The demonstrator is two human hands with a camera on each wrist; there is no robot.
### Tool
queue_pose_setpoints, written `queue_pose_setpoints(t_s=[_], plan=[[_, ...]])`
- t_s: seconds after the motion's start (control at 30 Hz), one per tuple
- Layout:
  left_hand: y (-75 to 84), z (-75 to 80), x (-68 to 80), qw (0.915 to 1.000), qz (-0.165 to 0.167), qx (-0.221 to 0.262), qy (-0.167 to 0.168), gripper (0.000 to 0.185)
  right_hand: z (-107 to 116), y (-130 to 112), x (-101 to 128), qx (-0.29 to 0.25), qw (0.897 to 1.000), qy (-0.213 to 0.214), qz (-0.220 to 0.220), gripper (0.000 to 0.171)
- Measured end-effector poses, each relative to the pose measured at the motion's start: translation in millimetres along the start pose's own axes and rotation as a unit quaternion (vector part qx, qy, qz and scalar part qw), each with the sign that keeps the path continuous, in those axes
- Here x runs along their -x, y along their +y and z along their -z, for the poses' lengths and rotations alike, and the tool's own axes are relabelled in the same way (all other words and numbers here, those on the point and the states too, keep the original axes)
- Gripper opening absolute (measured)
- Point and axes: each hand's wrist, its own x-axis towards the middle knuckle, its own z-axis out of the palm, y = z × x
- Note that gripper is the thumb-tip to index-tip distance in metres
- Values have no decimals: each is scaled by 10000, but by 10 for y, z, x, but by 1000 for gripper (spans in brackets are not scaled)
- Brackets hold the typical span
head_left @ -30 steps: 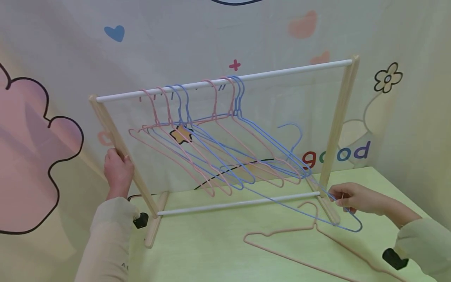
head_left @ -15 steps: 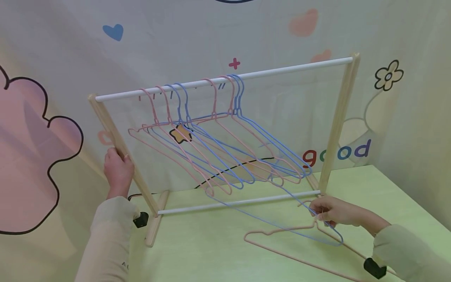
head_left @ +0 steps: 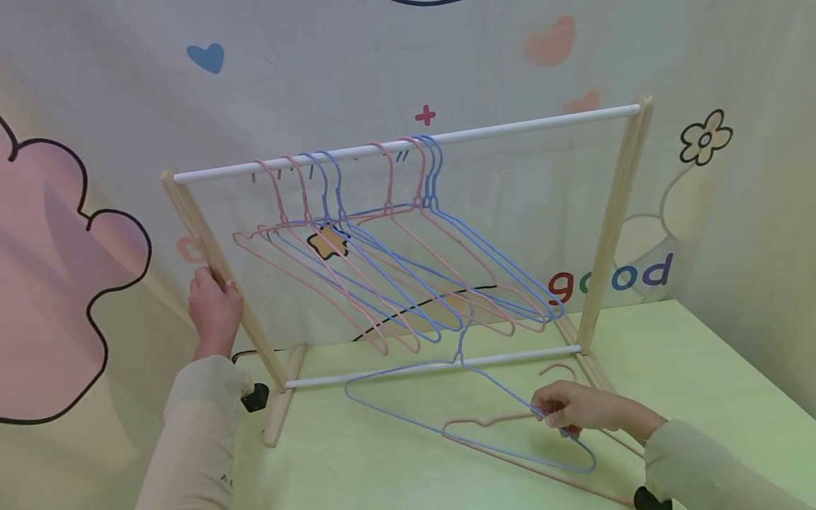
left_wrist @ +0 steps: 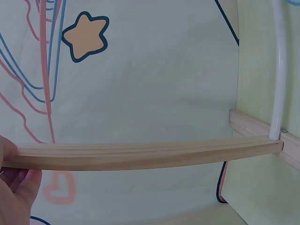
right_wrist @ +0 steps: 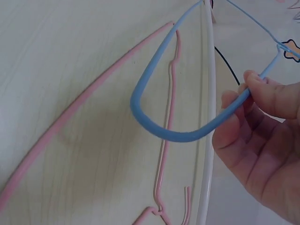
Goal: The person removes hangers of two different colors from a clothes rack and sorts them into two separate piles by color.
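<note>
A wooden clothes rack [head_left: 610, 212] with a white top rail [head_left: 510, 127] stands on the green table [head_left: 701, 354]. Several pink and blue wire hangers [head_left: 395, 283] hang from the rail's left half. My left hand [head_left: 217, 287] grips the rack's left post [head_left: 191, 212], also seen in the left wrist view as the post [left_wrist: 140, 157] beside my left hand [left_wrist: 14, 187]. My right hand [head_left: 553, 414] pinches a loose blue hanger [head_left: 497, 386] near its right end, its hook up by the lower rail [head_left: 382, 372]. In the right wrist view, my fingers [right_wrist: 262, 117] hold the blue hanger's bend [right_wrist: 164, 131] above a pink hanger [right_wrist: 93, 98].
A pink hanger [head_left: 484, 423] lies flat on the table under the blue one, in front of the rack. A printed cloth backdrop [head_left: 95, 212] hangs close behind the rack. The right half of the top rail carries no hangers.
My right hand has moved left and nearer to me with the blue hanger, which swung down so that it lies low over the pink hanger. My left hand has stayed on the post.
</note>
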Motion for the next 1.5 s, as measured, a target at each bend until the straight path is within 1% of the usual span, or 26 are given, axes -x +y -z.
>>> queue_pose_setpoints(t_s=[0.2,0.4,0.47,0.7,0.87,0.93,1.03,1.37,1.43,1.5], plan=[[0,6,-5,10000,40,6,-49,26,-152,-31,-135,-49,9997,-229,-68,14],[-10,7,0,10000,24,-3,-46,27,-347,-89,-314,-28,9985,-534,116,7],[-9,7,1,10000,-1,-3,-47,27,-413,-111,-376,-11,9979,-627,184,7],[-11,-7,-4,9999,-12,26,-110,25,-601,-147,-579,74,9966,-769,270,4],[-11,-24,-22,9998,-145,22,-103,23,-692,-168,-718,271,9965,-741,265,5],[-9,-26,-25,9998,-179,38,-45,24,-727,-177,-769,343,9968,-703,189,6],[-9,-32,-29,9997,-223,26,40,24,-777,-189,-842,305,9972,-683,56,5],[-12,-12,-25,9999,-98,-36,-3,26,-938,-131,-1082,-78,9975,-599,-364,4],[-23,-10,-27,9999,-95,-39,31,25,-963,-112,-1127,-41,9976,-561,-393,4],[-29,-7,-28,10000,-69,-51,14,26,-987,-88,-1168,171,9980,-442,-417,5]])
